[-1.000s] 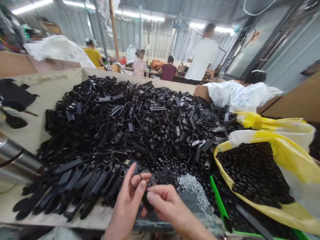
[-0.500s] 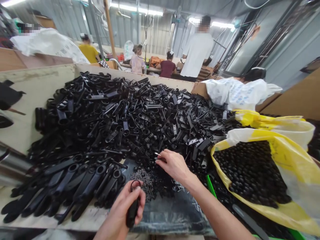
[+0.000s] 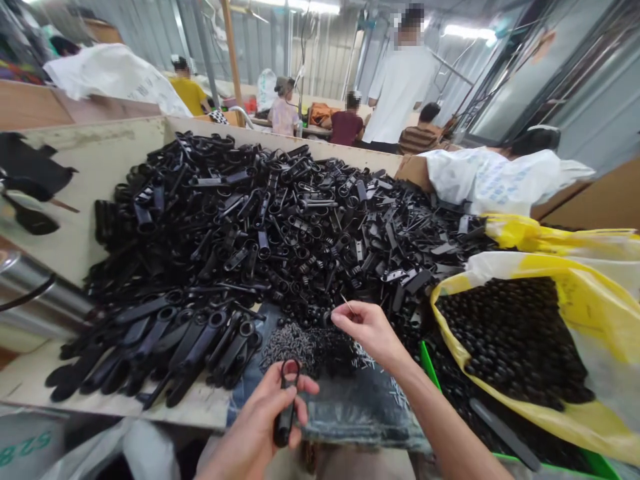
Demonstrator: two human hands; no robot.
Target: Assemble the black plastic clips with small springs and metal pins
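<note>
Head view, and from where I stand the left hand [image 3: 273, 407] is wrapped round a black ringed part [image 3: 283, 427], its loop upward, near the front edge of the bench. The right hand [image 3: 370, 333] pinches a thin pale shaft [image 3: 346, 304] between thumb and fingers, up over the foot of the heap, well apart from the left. Below them lies a dark blue cloth [image 3: 350, 417], with small grey pieces [image 3: 287, 343] and silver pins [image 3: 364, 358] scattered on it. Longer black parts [image 3: 180, 350] lie side by side to the left, and a big heap of black parts [image 3: 270, 220] rises behind. Over on the right, a yellow-and-white bag [image 3: 600, 313] gapes around black beads [image 3: 515, 340], beside a green tray [image 3: 430, 367]. Beyond, a person in a white shirt [image 3: 400, 87] stands among seated co-workers.
</note>
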